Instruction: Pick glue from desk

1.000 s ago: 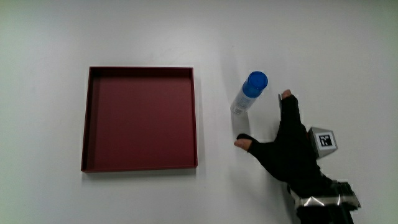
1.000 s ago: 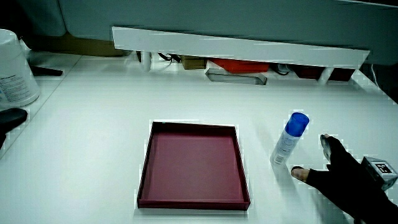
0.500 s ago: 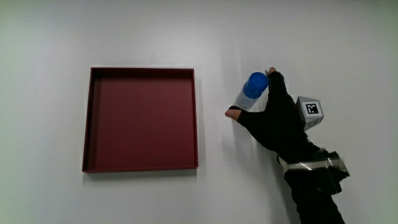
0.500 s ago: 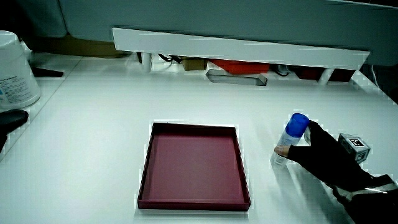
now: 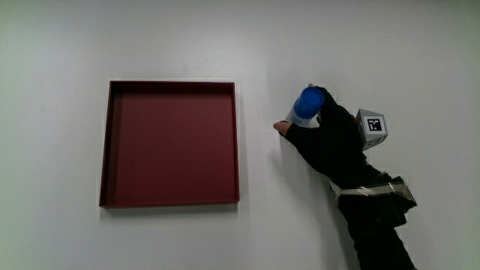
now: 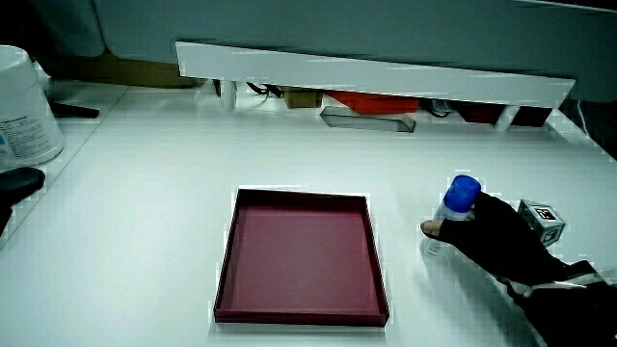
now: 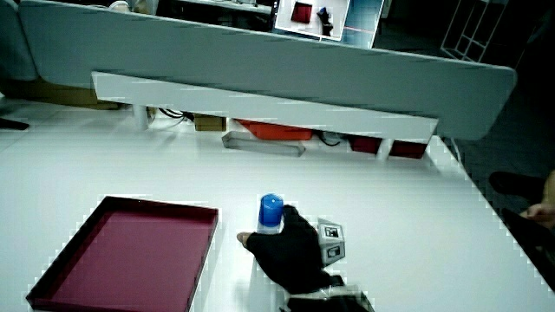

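The glue [image 5: 307,106] stands upright on the desk [image 5: 360,45] beside the red tray [image 5: 171,142] — long axis vertical. The hand [image 5: 330,142] wraps its body from 4 o'clock — fingers curled around it, blue cap exposed.
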The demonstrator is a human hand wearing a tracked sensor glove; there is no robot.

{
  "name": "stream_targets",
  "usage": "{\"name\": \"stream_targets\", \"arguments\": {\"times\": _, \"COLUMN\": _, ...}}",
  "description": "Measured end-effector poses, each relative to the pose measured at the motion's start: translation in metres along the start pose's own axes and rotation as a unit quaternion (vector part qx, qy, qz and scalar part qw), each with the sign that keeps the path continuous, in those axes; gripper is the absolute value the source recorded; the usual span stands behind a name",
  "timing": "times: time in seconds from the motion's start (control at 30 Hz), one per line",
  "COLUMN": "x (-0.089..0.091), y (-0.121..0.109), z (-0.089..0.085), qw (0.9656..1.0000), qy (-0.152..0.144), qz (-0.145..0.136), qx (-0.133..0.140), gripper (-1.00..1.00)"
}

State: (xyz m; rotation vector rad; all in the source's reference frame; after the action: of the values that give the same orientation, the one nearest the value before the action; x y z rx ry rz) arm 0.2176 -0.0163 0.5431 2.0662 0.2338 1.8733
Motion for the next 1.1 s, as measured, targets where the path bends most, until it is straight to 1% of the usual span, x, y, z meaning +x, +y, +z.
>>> {"name": "stream_targets", "arguments": {"times": 0.03, "x": 0.001, "y": 0.0, "z": 0.001, "qw": 1.0, "qy": -0.001, "qz": 0.002, "qx": 0.005, "gripper": 0.58}}
{"name": "stream_targets", "arguments": {"times": 0.13, "x": -0.002, "y": 0.0, "z": 0.0, "qw": 0.9999, "qy": -0.007, "qz": 0.012, "qx": 0.008, "gripper": 0.74}}
{"name": "stream_targets", "arguments": {"times": 0.17, "x": -0.001, "y": 0.0, "z": 0.001, "qw": 0.9998, "qy": -0.017, "qz": 0.008, "qx": 0.011, "gripper": 0.79}}
{"name": "stream_targets", "arguments": {"times": 0.2, "x": -0.001, "y": 0.001, "z": 0.001, "qw": 0.9997, "qy": -0.019, "qz": 0.009, "qx": 0.012, "gripper": 0.84}}
{"name": "stream_targets", "arguments": {"times": 0.27, "x": -0.003, "y": 0.0, "z": 0.001, "qw": 0.9997, "qy": -0.013, "qz": 0.017, "qx": 0.011, "gripper": 0.95}}
{"name": "stream_targets", "arguments": {"times": 0.3, "x": -0.001, "y": 0.0, "z": 0.002, "qw": 0.9997, "qy": -0.017, "qz": 0.014, "qx": 0.014, "gripper": 1.0}}
{"name": "stream_targets", "arguments": {"times": 0.33, "x": 0.0, "y": 0.0, "z": 0.003, "qw": 0.9997, "qy": -0.017, "qz": 0.013, "qx": 0.013, "gripper": 1.0}}
{"name": "stream_targets", "arguments": {"times": 0.43, "x": -0.001, "y": -0.001, "z": 0.003, "qw": 0.9994, "qy": -0.018, "qz": 0.026, "qx": 0.015, "gripper": 1.0}}
{"name": "stream_targets", "arguments": {"times": 0.47, "x": -0.001, "y": -0.002, "z": 0.004, "qw": 0.9995, "qy": -0.016, "qz": 0.024, "qx": 0.017, "gripper": 1.0}}
{"name": "stream_targets", "arguments": {"times": 0.5, "x": -0.002, "y": -0.001, "z": 0.005, "qw": 0.9994, "qy": -0.011, "qz": 0.031, "qx": 0.014, "gripper": 1.0}}
{"name": "stream_targets", "arguments": {"times": 0.53, "x": -0.007, "y": -0.002, "z": 0.006, "qw": 0.9993, "qy": -0.01, "qz": 0.033, "qx": 0.015, "gripper": 1.0}}
{"name": "stream_targets", "arguments": {"times": 0.57, "x": -0.007, "y": 0.0, "z": 0.008, "qw": 0.9988, "qy": -0.023, "qz": 0.04, "qx": 0.016, "gripper": 1.0}}
{"name": "stream_targets", "arguments": {"times": 0.63, "x": -0.019, "y": -0.001, "z": 0.007, "qw": 0.9981, "qy": -0.032, "qz": 0.053, "qx": 0.006, "gripper": 1.0}}
{"name": "stream_targets", "arguments": {"times": 0.67, "x": -0.025, "y": -0.002, "z": 0.007, "qw": 0.9978, "qy": -0.032, "qz": 0.058, "qx": 0.005, "gripper": 1.0}}
{"name": "stream_targets", "arguments": {"times": 0.7, "x": -0.032, "y": -0.003, "z": 0.006, "qw": 0.9971, "qy": -0.027, "qz": 0.072, "qx": 0.0, "gripper": 1.0}}
{"name": "stream_targets", "arguments": {"times": 0.8, "x": -0.047, "y": -0.004, "z": 0.003, "qw": 0.9962, "qy": -0.039, "qz": 0.077, "qx": -0.005, "gripper": 1.0}}
{"name": "stream_targets", "arguments": {"times": 0.87, "x": -0.058, "y": -0.003, "z": -0.001, "qw": 0.9954, "qy": -0.041, "qz": 0.086, "qx": -0.012, "gripper": 1.0}}
{"name": "stream_targets", "arguments": {"times": 0.9, "x": -0.067, "y": -0.004, "z": -0.005, "qw": 0.9944, "qy": -0.031, "qz": 0.099, "qx": -0.02, "gripper": 1.0}}
{"name": "stream_targets", "arguments": {"times": 0.97, "x": -0.076, "y": -0.002, "z": -0.011, "qw": 0.9932, "qy": -0.036, "qz": 0.107, "qx": -0.029, "gripper": 1.0}}
{"name": "stream_targets", "arguments": {"times": 1.0, "x": -0.08, "y": -0.002, "z": -0.015, "qw": 0.9935, "qy": -0.029, "qz": 0.105, "qx": -0.032, "gripper": 1.0}}
{"name": "stream_targets", "arguments": {"times": 1.07, "x": -0.087, "y": -0.001, "z": -0.023, "qw": 0.993, "qy": -0.018, "qz": 0.108, "qx": -0.046, "gripper": 1.0}}
{"name": "stream_targets", "arguments": {"times": 1.1, "x": -0.094, "y": 0.0, "z": -0.029, "qw": 0.9912, "qy": -0.027, "qz": 0.118, "qx": -0.053, "gripper": 1.0}}
